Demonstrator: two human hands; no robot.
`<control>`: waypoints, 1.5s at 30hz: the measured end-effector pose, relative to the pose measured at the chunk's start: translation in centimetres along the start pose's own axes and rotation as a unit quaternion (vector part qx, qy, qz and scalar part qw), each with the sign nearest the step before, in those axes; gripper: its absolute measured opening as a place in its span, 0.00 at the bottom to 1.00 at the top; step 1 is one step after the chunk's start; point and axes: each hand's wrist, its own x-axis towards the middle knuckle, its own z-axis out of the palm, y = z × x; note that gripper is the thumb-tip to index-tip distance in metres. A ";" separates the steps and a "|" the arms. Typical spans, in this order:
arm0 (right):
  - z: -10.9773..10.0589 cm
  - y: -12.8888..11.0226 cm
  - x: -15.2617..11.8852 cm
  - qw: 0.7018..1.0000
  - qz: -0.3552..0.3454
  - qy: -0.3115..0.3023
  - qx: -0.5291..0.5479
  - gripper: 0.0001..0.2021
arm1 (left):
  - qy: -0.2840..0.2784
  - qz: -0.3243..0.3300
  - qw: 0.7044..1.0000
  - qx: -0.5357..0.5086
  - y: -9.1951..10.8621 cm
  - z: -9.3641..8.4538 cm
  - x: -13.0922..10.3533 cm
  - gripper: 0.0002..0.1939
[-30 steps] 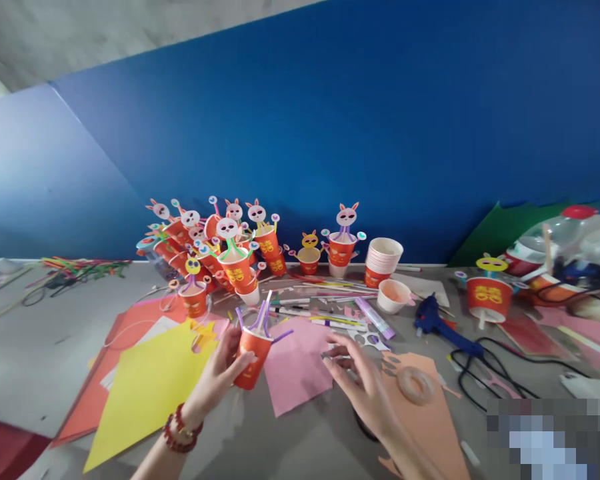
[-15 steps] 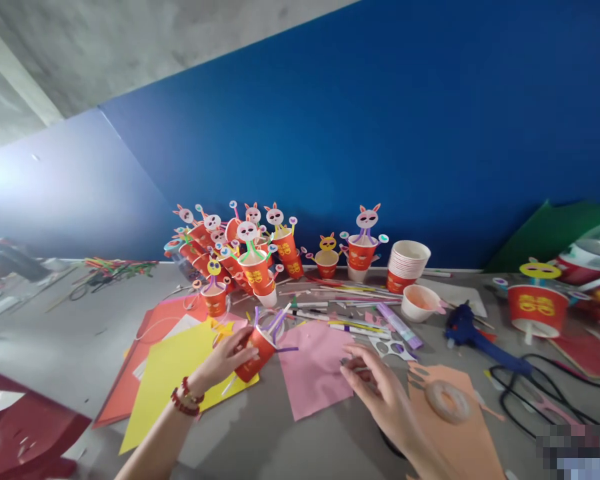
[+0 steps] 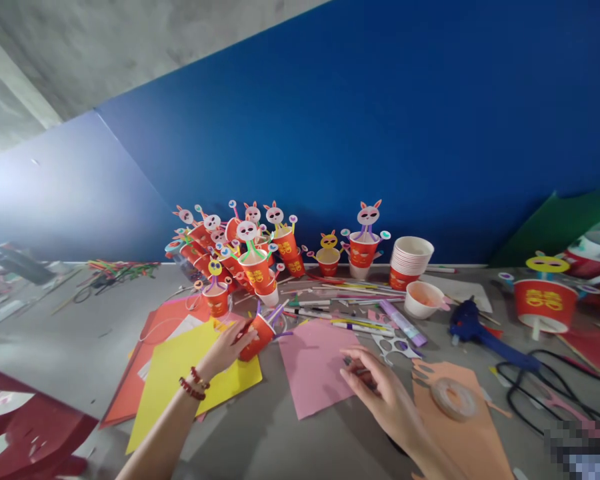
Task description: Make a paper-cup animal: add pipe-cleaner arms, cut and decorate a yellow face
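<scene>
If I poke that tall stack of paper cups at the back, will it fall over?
It might tip, because the stack of cups stands taller than wide and narrows toward the bottom. It's probably light, since the cups look like thin paper. They'd likely stay together at first, being nested.

Red paper cup (image 3: 261, 333) | purple strips (image 3: 284, 335) at mouth | tilted right | in my left hand (image 3: 234, 345) | above worktop (image 3: 260, 427), well off back edge

Pink sheet (image 3: 317, 370) was matt paper.
Left of it, held red cup (image 3: 260, 333) was smooth paper, yellow sheet (image 3: 177, 377) matt; right of it, tape roll (image 3: 441, 403) was glossy plastic, glue gun (image 3: 497, 345) smooth plastic; behind it, blue wall (image 3: 330, 133) looked smooth.
</scene>
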 end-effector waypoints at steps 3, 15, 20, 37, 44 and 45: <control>-0.1 -0.1 -0.1 1.000 0.007 -0.007 0.001 0.16 | 0.018 -0.009 1.000 0.012 -0.5 0.3 -0.7 0.26; -0.2 -0.9 0.2 1.000 0.000 -0.010 -0.012 0.16 | 0.026 -0.025 0.999 0.004 -0.1 1.2 -2.3 0.33; -0.2 -0.7 0.0 1.000 0.006 -0.009 -0.027 0.16 | 0.064 -0.022 0.998 -0.012 -0.2 0.7 -2.7 0.31; 1.7 -5.4 -2.3 0.907 -0.311 -0.229 -0.170 0.13 | -0.150 0.284 0.942 -0.092 13.5 7.1 -5.4 0.25; 0.4 -4.4 -4.0 0.888 -0.224 -0.274 -0.293 0.15 | -0.238 0.250 0.937 0.054 12.8 8.6 -5.9 0.15; -0.8 -4.2 -4.3 0.885 -0.239 -0.259 -0.305 0.15 | -0.231 0.230 0.943 0.075 11.8 8.2 -5.9 0.12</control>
